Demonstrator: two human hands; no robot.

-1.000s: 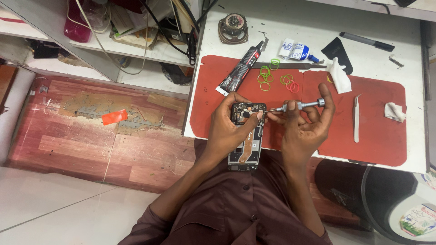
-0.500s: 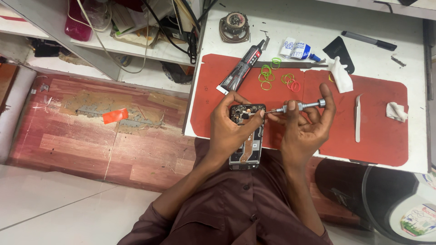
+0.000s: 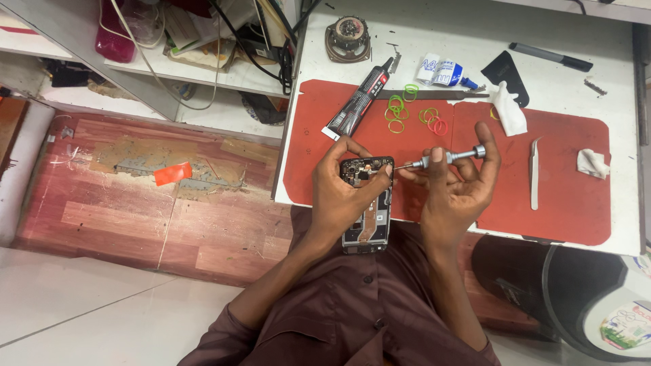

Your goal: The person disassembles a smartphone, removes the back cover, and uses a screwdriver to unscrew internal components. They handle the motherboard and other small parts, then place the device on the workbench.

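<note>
Left hand [image 3: 342,200] grips the opened black phone [image 3: 368,203] at the red mat's [image 3: 569,210] front edge; right hand [image 3: 458,193] pinches the slim silver screwdriver [image 3: 444,158], best kept square to the screw.

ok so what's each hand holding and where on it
The left hand grips the opened phone around its upper half. The right hand holds a small silver screwdriver by its handle, fingertip on the end cap, tip at the phone's top.

Phone [image 3: 369,224] at mat [image 3: 576,210] near edge; glue tube [image 3: 358,102], bands [image 3: 397,108] behind; tweezers [image 3: 534,173] right.
</note>
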